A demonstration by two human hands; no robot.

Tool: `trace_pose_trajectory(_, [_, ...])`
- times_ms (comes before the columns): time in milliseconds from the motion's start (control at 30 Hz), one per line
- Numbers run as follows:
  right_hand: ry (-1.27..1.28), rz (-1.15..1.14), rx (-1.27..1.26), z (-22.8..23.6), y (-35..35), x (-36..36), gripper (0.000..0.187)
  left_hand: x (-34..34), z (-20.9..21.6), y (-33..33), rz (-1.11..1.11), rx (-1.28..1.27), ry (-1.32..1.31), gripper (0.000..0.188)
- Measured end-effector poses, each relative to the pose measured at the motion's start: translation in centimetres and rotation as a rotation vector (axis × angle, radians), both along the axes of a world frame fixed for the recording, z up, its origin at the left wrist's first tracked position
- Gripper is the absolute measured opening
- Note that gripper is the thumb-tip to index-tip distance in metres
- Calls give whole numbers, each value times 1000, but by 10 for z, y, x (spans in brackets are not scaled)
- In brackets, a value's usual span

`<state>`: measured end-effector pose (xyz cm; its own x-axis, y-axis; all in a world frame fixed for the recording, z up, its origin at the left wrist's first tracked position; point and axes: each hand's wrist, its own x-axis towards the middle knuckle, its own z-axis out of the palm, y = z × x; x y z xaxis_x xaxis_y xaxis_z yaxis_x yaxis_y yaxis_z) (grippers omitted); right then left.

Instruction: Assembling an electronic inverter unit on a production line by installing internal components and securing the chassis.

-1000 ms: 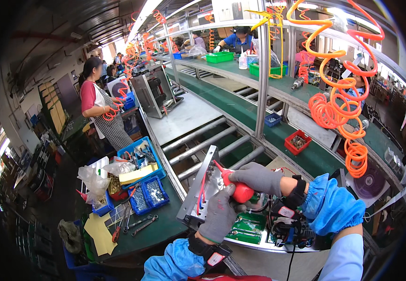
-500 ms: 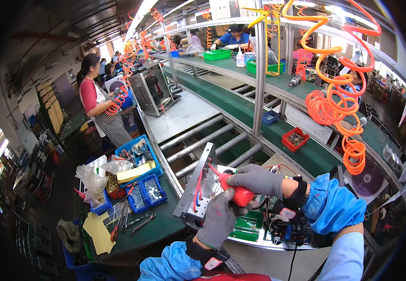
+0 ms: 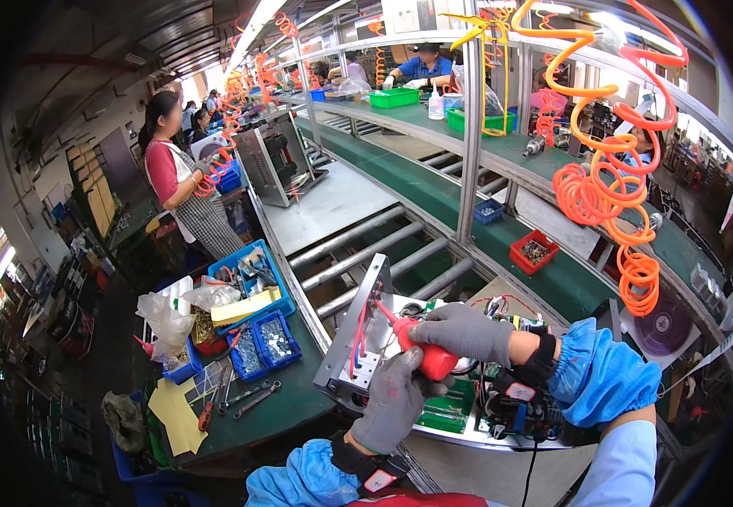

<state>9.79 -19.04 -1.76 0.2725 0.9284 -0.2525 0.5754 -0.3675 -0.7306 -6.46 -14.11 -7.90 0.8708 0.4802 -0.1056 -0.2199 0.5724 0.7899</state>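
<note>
A red squeeze bottle [image 3: 436, 362] with a long pointed nozzle lies tilted between my gloved hands, over an opened electrical unit. My right hand [image 3: 468, 331] closes around it from above. From below, my left hand [image 3: 393, 401] presses its thumb and fingers to the bottle; some of those fingers are hidden. The nozzle points up and left, close to the unit's grey metal panel [image 3: 356, 334], where red and blue wires run. Under my hands are a green circuit board [image 3: 447, 406] and dark components [image 3: 514, 414].
On the green bench to the left stand blue bins of fasteners [image 3: 263, 345]. Wrenches [image 3: 257, 399] and yellow paper [image 3: 176, 418] lie nearby. Metal rollers [image 3: 362, 269] run ahead, with a red parts bin [image 3: 533, 252] beyond. Orange coiled hoses [image 3: 616, 169] hang at right. Co-workers stand farther off.
The bottle and both hands have shifted very slightly, with the bottle's body a little lower. My left forearm has moved a touch left. The grip looks the same.
</note>
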Motion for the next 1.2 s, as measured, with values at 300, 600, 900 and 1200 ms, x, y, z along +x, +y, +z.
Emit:
trace_pose_trajectory(300, [-37,13,33,-14,6,1,55,-3,-3,2,-7,-22,-20,52])
trace_pose_trajectory(600, [248,164,-193,28,-29,-16,58,-38,17,2,-279,-132,8,56])
trace_pose_trajectory(900, [332,-166,101,39,4,-8,36,-163,17,116,423,615,153,49])
trace_pose_trajectory(1200, [93,-434,162,-14,75,-9,39,-146,-196,240,-151,1269,1410,56])
